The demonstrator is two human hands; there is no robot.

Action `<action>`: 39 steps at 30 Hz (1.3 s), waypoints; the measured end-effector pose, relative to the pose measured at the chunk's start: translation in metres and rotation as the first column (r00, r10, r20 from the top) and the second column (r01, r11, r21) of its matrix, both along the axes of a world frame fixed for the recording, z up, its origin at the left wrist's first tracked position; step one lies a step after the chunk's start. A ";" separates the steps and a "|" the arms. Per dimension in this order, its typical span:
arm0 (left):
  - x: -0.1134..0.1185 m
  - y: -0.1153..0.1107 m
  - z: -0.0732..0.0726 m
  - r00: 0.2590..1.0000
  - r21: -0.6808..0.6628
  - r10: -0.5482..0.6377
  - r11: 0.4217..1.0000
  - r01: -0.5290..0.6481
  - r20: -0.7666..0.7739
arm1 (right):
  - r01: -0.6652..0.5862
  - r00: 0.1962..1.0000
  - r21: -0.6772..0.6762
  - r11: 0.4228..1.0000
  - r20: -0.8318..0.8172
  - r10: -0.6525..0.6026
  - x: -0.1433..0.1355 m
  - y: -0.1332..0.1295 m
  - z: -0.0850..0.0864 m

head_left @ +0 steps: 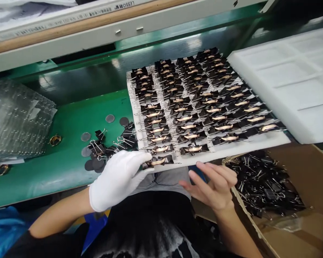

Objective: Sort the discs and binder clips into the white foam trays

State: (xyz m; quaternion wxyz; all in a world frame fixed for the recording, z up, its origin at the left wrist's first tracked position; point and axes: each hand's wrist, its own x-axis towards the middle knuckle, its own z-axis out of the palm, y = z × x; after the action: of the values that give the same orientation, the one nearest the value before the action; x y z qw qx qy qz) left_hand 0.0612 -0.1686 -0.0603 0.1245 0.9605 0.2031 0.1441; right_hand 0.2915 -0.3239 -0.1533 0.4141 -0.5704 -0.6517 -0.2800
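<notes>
My left hand (pixel 118 179), in a white glove, has its thumb and fingers around the left end of a curved gold-coloured piece (pixel 157 162) with black binder clips on it. This piece lies at the front left corner of a white foam board (pixel 218 154). Several rows of like gold pieces (pixel 192 149) with binder clips cover the board. My bare right hand (pixel 211 182) hovers just off the board's front edge, fingers apart and nothing in them. The left hand's fingertips are partly hidden by the clips.
Loose binder clips (pixel 97 147) and dark discs (pixel 98 163) lie on the green table (pixel 70 118) at left. Stacked clear plastic trays (pixel 18 122) and gold-coloured rings (pixel 55 139) are beyond. A cardboard box (pixel 312 179) of binder clips stands right, below a white foam tray (pixel 293 82).
</notes>
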 end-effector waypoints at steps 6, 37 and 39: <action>0.016 -0.010 -0.012 0.998 0.179 0.039 0.983 -0.029 -0.054 | 0.041 0.985 -0.043 0.998 -0.163 -0.048 -0.008 0.004 -0.017; 0.012 -0.001 -0.021 0.999 0.212 0.031 0.977 -0.034 0.018 | 0.015 0.981 -0.227 0.974 -0.183 -0.058 -0.007 0.025 0.005; 0.012 0.001 -0.022 0.998 0.198 0.010 0.980 -0.022 0.060 | 0.006 0.981 -0.201 0.980 -0.186 -0.045 -0.007 0.026 0.005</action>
State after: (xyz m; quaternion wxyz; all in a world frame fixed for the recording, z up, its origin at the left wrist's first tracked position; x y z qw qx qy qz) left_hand 0.0731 -0.1679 -0.0826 0.0328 0.9617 0.1918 0.1930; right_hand 0.2844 -0.2981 -0.1480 0.4114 -0.6415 -0.6267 -0.1628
